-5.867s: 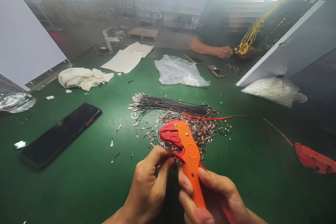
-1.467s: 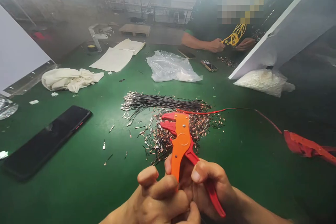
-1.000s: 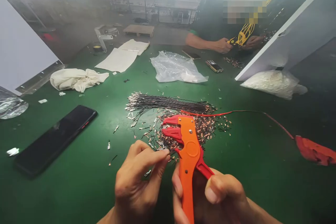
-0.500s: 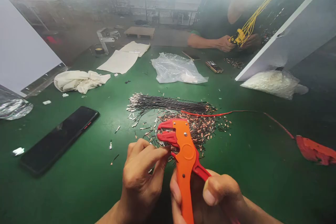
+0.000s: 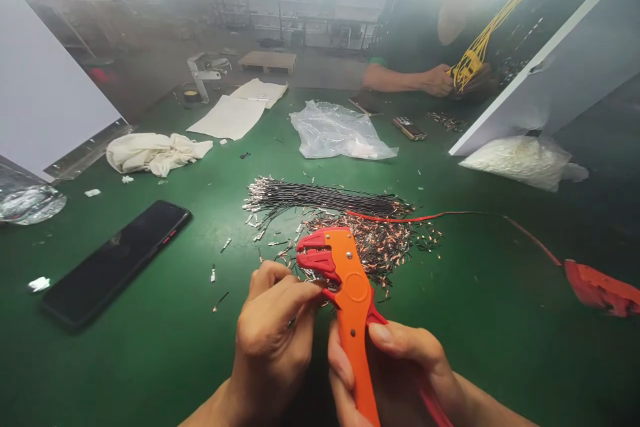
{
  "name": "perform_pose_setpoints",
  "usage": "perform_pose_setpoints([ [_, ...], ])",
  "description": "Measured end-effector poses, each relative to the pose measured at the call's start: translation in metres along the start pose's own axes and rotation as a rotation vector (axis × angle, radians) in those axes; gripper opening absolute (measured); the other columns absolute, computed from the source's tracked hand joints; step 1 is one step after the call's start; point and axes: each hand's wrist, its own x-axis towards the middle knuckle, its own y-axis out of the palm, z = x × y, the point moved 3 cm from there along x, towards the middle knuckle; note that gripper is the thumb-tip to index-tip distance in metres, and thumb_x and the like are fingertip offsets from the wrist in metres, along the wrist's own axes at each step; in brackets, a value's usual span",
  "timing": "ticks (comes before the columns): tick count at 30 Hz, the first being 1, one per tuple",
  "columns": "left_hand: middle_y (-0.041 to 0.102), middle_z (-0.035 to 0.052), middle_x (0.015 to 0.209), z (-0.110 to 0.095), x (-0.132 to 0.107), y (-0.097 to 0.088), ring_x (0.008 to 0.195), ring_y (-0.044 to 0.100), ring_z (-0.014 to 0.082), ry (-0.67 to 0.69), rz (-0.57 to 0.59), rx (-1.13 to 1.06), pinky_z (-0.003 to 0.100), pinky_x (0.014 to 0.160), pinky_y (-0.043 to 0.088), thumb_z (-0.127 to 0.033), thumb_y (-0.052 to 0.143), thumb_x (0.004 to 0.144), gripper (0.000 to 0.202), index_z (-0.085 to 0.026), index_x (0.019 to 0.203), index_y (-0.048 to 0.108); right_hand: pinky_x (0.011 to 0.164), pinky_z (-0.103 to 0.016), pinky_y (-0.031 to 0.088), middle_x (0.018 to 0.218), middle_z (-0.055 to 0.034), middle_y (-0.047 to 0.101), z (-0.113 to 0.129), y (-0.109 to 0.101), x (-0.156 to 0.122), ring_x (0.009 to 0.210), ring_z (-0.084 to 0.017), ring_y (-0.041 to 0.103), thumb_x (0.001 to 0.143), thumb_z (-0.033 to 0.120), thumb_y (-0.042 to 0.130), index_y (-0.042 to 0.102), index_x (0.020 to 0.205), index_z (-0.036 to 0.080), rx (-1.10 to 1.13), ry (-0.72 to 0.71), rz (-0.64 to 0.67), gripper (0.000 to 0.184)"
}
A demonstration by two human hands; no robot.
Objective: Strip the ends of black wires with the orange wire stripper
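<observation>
My right hand (image 5: 415, 363) is wrapped around an orange and red wire stripper (image 5: 356, 300), thumb on its red lever. The tool stands upright, its red jaws (image 5: 317, 255) pointing left and nearly together. My left hand (image 5: 275, 327) is closed in a pinch, fingertips touching the tool just below the jaws; what it pinches is hidden. Behind the tool lies a heap of short cut wire ends (image 5: 380, 240) with bare copper tips. Beyond it is a bundle of black wires (image 5: 320, 195) with metal terminals at the left ends.
A black phone (image 5: 120, 260) lies left, near a white cloth (image 5: 155, 150). Across the table are paper sheets (image 5: 227, 117) and a clear plastic bag (image 5: 340, 130). A filled bag (image 5: 520, 160) and a red-orange tool (image 5: 605, 287) are at right. Opposite, a person's hand (image 5: 440, 80) holds yellow wires (image 5: 473, 63).
My right thumb has moved in toward the orange handle, and the stripper's jaws have come closer together. My left hand stays pinched beside them. The other person's hands have shifted slightly.
</observation>
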Motion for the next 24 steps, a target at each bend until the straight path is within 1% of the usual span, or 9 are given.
perform_pose_setpoints([
  [4,0.06,-0.0016,0.069,-0.002,0.003,0.001,0.068,0.052,0.0122,-0.038,0.004,-0.027,0.022,0.058,0.048,-0.001,0.059,0.083,0.02,-0.02,0.082,0.064,0.044,-0.02,0.035,0.048,-0.0017,0.057,0.0,-0.001,0.002,0.038,-0.009,0.046,0.086,0.057,0.047,0.058,0.076,0.013,-0.025,-0.028,-0.024,0.047],
  [6,0.061,-0.0013,0.072,-0.003,0.003,0.001,0.069,0.054,0.0116,-0.046,0.004,-0.036,0.022,0.059,0.049,0.0,0.058,0.083,0.021,-0.02,0.081,0.064,0.044,-0.019,0.035,0.046,-0.0009,0.055,-0.001,-0.002,0.003,0.038,-0.009,0.046,0.087,0.058,0.047,0.058,0.075,0.013,-0.031,-0.04,-0.03,0.049],
  [8,0.062,-0.0007,0.074,-0.003,0.003,0.002,0.069,0.055,0.0115,-0.053,0.001,-0.043,0.022,0.059,0.05,-0.001,0.057,0.083,0.021,-0.02,0.08,0.065,0.041,-0.018,0.035,0.045,0.0,0.054,-0.002,-0.003,0.004,0.035,-0.008,0.043,0.09,0.057,0.045,0.058,0.075,0.013,-0.019,-0.064,-0.002,0.049],
  [12,0.06,-0.0003,0.071,-0.001,0.001,0.003,0.068,0.055,0.0117,-0.053,-0.001,-0.025,0.022,0.057,0.049,-0.003,0.059,0.084,0.017,-0.019,0.079,0.065,0.036,-0.017,0.035,0.041,0.0038,0.05,-0.005,-0.008,0.005,0.027,-0.007,0.034,0.095,0.055,0.039,0.056,0.078,0.015,0.032,-0.116,0.061,0.047],
  [15,0.063,0.0006,0.075,0.0,0.0,0.004,0.071,0.057,0.0125,-0.051,0.003,-0.031,0.023,0.06,0.051,-0.004,0.059,0.084,0.016,-0.019,0.08,0.064,0.034,-0.015,0.033,0.038,0.0042,0.047,-0.005,-0.012,0.005,0.025,-0.006,0.033,0.097,0.055,0.037,0.055,0.074,0.014,0.006,-0.149,0.063,0.05],
  [18,0.063,0.0007,0.076,0.002,-0.001,0.006,0.071,0.057,0.0127,-0.054,0.018,-0.044,0.024,0.062,0.05,-0.004,0.059,0.084,0.015,-0.018,0.081,0.063,0.034,-0.016,0.035,0.037,0.0048,0.046,-0.005,-0.014,0.006,0.025,-0.007,0.032,0.099,0.051,0.033,0.056,0.075,0.014,0.028,-0.149,0.079,0.049],
  [21,0.06,0.0001,0.07,0.004,-0.001,0.008,0.067,0.054,0.0127,-0.056,0.041,-0.038,0.024,0.06,0.048,-0.005,0.059,0.086,0.013,-0.017,0.081,0.063,0.037,-0.017,0.04,0.038,0.0031,0.049,-0.002,-0.013,0.006,0.027,-0.008,0.038,0.101,0.049,0.025,0.059,0.08,0.014,0.084,-0.142,0.107,0.053],
  [22,0.059,-0.0001,0.069,0.005,-0.001,0.009,0.066,0.053,0.0129,-0.055,0.048,-0.017,0.025,0.059,0.046,-0.006,0.059,0.086,0.013,-0.017,0.081,0.063,0.039,-0.018,0.042,0.041,0.0012,0.052,-0.001,-0.012,0.005,0.029,-0.009,0.043,0.1,0.051,0.024,0.059,0.082,0.013,0.092,-0.137,0.086,0.055],
  [24,0.058,-0.0003,0.067,0.008,0.0,0.009,0.066,0.051,0.0138,-0.048,0.063,0.062,0.026,0.059,0.043,-0.007,0.06,0.086,0.012,-0.017,0.081,0.065,0.047,-0.023,0.049,0.052,-0.0036,0.061,0.003,-0.011,0.004,0.039,-0.013,0.056,0.098,0.054,0.028,0.059,0.088,0.012,0.061,-0.11,0.008,0.053],
])
